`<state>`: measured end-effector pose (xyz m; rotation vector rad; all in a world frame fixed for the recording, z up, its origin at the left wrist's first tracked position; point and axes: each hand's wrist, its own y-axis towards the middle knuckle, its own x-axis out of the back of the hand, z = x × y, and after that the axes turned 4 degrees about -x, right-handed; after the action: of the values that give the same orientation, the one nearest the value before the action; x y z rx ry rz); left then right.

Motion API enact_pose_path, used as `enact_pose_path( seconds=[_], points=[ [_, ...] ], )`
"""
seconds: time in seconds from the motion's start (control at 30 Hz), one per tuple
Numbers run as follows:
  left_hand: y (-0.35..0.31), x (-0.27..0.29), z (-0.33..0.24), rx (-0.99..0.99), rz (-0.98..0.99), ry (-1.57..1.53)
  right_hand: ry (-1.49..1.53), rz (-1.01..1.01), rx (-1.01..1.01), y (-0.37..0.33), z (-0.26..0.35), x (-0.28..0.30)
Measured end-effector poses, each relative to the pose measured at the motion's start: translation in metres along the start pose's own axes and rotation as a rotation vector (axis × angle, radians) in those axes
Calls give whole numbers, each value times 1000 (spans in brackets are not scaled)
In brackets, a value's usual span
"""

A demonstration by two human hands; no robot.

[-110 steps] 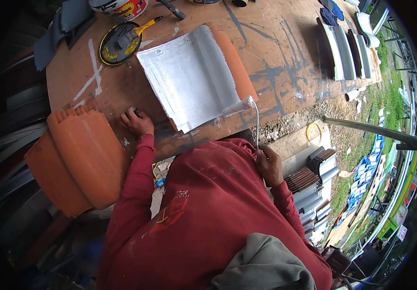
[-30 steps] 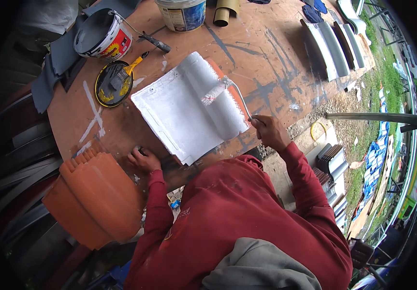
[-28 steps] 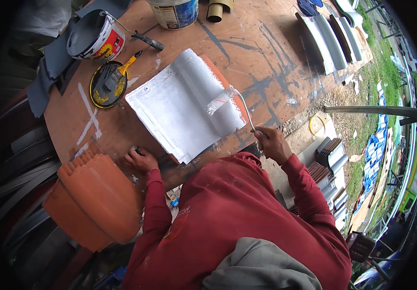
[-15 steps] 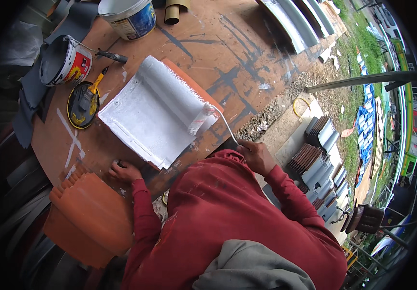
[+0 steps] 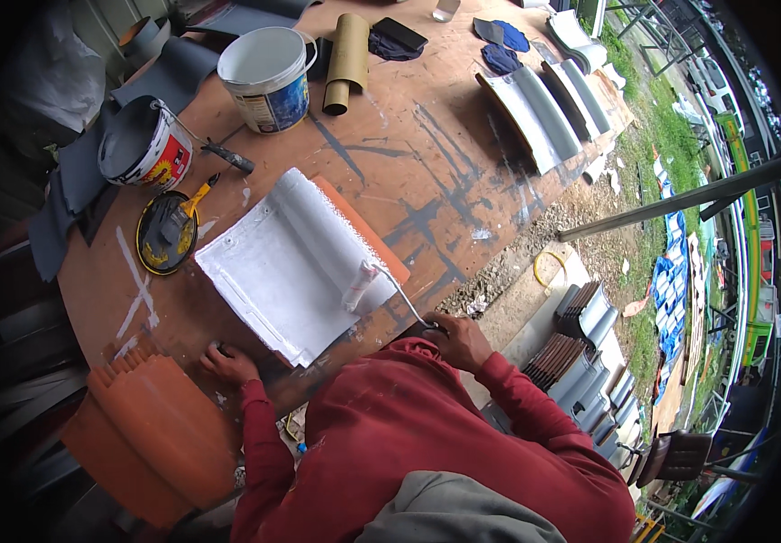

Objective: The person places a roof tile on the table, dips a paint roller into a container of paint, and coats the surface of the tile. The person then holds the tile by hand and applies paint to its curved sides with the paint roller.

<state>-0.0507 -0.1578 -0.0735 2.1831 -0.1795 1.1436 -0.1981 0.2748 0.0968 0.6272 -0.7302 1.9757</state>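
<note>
A roof tile (image 5: 273,271) lies on the wooden table, its upper face mostly coated white, with a bare orange strip (image 5: 363,226) along its right side. My right hand (image 5: 461,339) is closed on the handle of a small paint roller (image 5: 359,288), whose sleeve rests on the white surface near the tile's right near part. My left hand (image 5: 230,364) lies on the tabletop left of the tile's near corner, fingers loosely bent and apart, holding nothing that I can see. Beside it stands a stack of orange roof tiles (image 5: 150,434).
Left on the table (image 5: 381,181) are a grey-paint bucket (image 5: 173,161), a black lid (image 5: 157,258) bearing a yellow-handled brush (image 5: 193,201), a white-blue bucket (image 5: 268,104) and a cardboard tube (image 5: 348,63). Painted tiles (image 5: 535,118) lie far right; stacked grey tiles (image 5: 580,362) stand beyond the table edge.
The view has tilted, so the table sits lower and more of its far end shows. The roller has shifted slightly along the tile's white right side. My left hand stays on the table.
</note>
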Motion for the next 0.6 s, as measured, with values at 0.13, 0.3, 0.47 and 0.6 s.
enact_pose_path(
  seconds=[0.13, 0.3, 0.47, 0.6],
  points=[
    [5, 9, -10, 32, 38, -10, 52, 166, -235, -41, -1, 45],
    [12, 7, -15, -40, 35, 97, 463, 229, -446, -25, -13, 70],
    [10, 10, -15, 8, 83, 101, 143, 264, -185, 66, 5, 63],
    [8, 16, -23, -12, 78, 118, 241, 341, -133, 151, 45, 50]
  ],
)
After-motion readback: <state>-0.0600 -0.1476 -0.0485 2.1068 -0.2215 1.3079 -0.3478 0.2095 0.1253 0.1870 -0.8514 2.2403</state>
